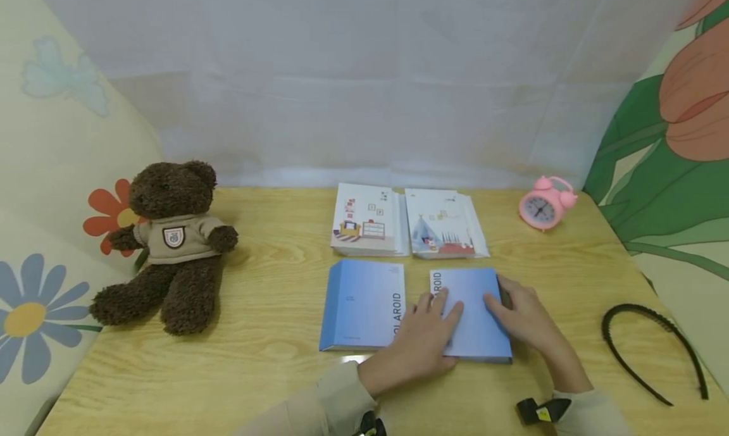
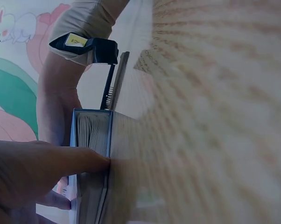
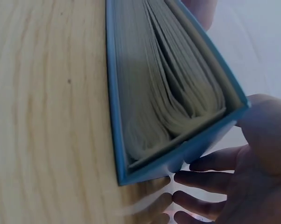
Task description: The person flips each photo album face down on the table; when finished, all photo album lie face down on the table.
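A blue photo album (image 1: 481,335) lies flat on the table, between my two hands. My left hand (image 1: 418,335) spreads its fingers over the cover's left part. In the left wrist view, its thumb (image 2: 84,159) extends across the page edges. My right hand (image 1: 526,316) is at the album's right side, its thumb on the cover. Straight fingers (image 3: 208,181) touch the spine in the right wrist view, where the thick pages (image 3: 168,93) show between the covers. To the left lies a second blue album (image 1: 364,303), its lower right corner hidden behind my left hand.
Two white illustrated albums (image 1: 364,214) (image 1: 435,224) lie side by side behind the blue ones. A brown teddy bear (image 1: 176,246) sits at the left. A pink alarm clock (image 1: 541,208) stands back right; a black headband (image 1: 655,316) lies front right.
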{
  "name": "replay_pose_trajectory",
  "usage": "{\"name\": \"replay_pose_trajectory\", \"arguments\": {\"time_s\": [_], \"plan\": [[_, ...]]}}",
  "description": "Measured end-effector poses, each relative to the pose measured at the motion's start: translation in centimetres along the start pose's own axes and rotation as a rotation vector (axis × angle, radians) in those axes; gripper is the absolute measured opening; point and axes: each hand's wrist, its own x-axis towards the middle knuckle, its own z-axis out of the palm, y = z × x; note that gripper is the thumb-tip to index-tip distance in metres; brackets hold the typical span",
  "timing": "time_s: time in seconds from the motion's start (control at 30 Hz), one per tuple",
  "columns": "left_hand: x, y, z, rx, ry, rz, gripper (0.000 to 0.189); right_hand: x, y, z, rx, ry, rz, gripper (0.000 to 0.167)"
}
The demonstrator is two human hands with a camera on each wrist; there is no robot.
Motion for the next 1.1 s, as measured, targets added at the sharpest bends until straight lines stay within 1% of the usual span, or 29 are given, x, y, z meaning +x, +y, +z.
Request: {"name": "replay_pose_trajectory", "arguments": {"time_s": [0.1,0.17,0.2,0.3,0.37,0.43,0.53,0.63,0.7,0.8,0.87,0.97,1.0,1.07,1.1], "plan": [[-0.2,-0.2,0.2,0.001,0.006,0.007,0.091,0.0,0.0,0.2,-0.003,0.012,0.000,0.068],[-0.3,-0.4,0.2,-0.008,0.003,0.015,0.091,0.0,-0.1,0.1,-0.002,0.004,-0.003,0.068],[-0.3,-0.7,0.1,-0.023,0.002,0.020,0.091,0.0,-0.1,0.0,-0.003,-0.003,-0.004,0.069],[-0.5,-1.8,-0.7,-0.127,-0.020,0.019,0.095,0.1,-0.4,-0.5,-0.014,-0.023,0.004,0.071],[-0.9,-3.2,-1.7,-0.211,-0.025,-0.003,0.100,0.2,-0.8,-0.8,-0.043,-0.016,0.003,0.074],[-1.5,-5.0,-3.1,-0.304,-0.008,-0.055,0.105,0.4,-1.6,-1.1,-0.069,0.017,-0.028,0.073],[-3.1,-8.1,-4.8,-0.390,0.065,-0.135,0.112,1.2,-3.4,-0.9,-0.112,0.079,-0.106,0.071],[-4.9,-11.0,-5.6,-0.455,0.131,-0.197,0.121,2.7,-5.7,0.0,-0.119,0.106,-0.174,0.067],[-6.2,-12.3,-5.5,-0.489,0.153,-0.213,0.128,3.7,-7.1,0.9,-0.129,0.093,-0.192,0.067],[-7.9,-13.4,-4.5,-0.544,0.159,-0.215,0.138,5.0,-8.9,2.7,-0.133,0.056,-0.219,0.067],[-8.8,-13.5,-3.5,-0.564,0.140,-0.227,0.143,5.8,-9.7,4.0,-0.162,0.017,-0.234,0.068],[-9.8,-13.4,-2.1,-0.565,0.113,-0.269,0.147,6.7,-10.3,5.9,-0.255,-0.019,-0.263,0.066],[-10.0,-13.3,-1.8,-0.552,0.109,-0.287,0.147,6.9,-10.5,6.5,-0.292,-0.018,-0.273,0.064],[-10.3,-13.2,-1.3,-0.525,0.124,-0.316,0.143,7.1,-10.8,7.5,-0.367,0.000,-0.296,0.060],[-10.5,-13.2,-1.2,-0.516,0.136,-0.322,0.139,7.2,-11.0,7.9,-0.385,0.013,-0.305,0.058]]}}
